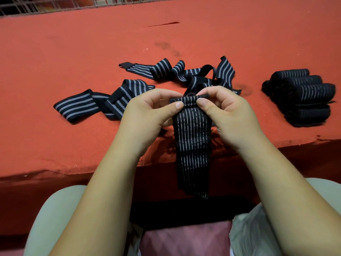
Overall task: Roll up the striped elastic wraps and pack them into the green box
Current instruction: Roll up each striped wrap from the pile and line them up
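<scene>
The person's left hand [147, 108] and right hand [227, 109] meet above the near edge of the red felt-covered tabletop [73, 52]. Each pinches, thumb against curled fingers, the top end of a black elastic wrap with thin pale stripes [192, 145]. That end is turned over into a small roll, and the rest of the strip hangs straight down past the tabletop's edge toward the lap. Behind the hands, loose black wraps with broader grey stripes [129, 85] lie sprawled and twisted on the felt. Off to the right, well apart from them, sits a stack of rolled black striped wraps [302, 97]. A wire grid [55, 4] runs along the far edge.
</scene>
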Available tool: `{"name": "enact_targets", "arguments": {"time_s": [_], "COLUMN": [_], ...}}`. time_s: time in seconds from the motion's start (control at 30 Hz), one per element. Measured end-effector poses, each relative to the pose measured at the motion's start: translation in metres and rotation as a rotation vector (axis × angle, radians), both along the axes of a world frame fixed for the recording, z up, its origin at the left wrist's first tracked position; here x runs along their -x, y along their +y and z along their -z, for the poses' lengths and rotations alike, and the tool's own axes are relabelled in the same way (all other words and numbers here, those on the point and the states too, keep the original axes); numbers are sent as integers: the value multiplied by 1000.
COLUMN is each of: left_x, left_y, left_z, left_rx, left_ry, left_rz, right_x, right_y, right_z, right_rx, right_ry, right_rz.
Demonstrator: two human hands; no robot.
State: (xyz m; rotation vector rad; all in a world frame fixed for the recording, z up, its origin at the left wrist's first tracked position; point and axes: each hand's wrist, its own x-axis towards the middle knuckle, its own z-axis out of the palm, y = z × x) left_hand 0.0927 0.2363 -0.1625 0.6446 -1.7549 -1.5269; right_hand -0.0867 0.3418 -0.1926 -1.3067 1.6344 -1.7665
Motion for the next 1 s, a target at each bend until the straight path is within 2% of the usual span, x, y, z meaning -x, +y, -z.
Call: {"name": "enact_targets", "arguments": {"time_s": [0.2,0.5,0.7,0.9,1.0], "left_x": [-1,-2,-1,0,-2], "left_y": [5,2,-5,-4,-3], "left_z": [1,2,5,3,3], "left_rx": [87,-32,-26,-40,-52], "left_ry": [-56,-90,-49,-44,-58], "left_rz": [-32,-6,-11,-8,-4], "right_x": [-3,-5,0,8,5], "right_y": [6,6,4,2,4], "right_z": [-1,-4,-3,0,-1], "right_rx": [8,10,26,-21,-20], "right_ry": [-14,-145,-136,-6,1], "right_rz": [-45,-69,-100,-30,-19]}}
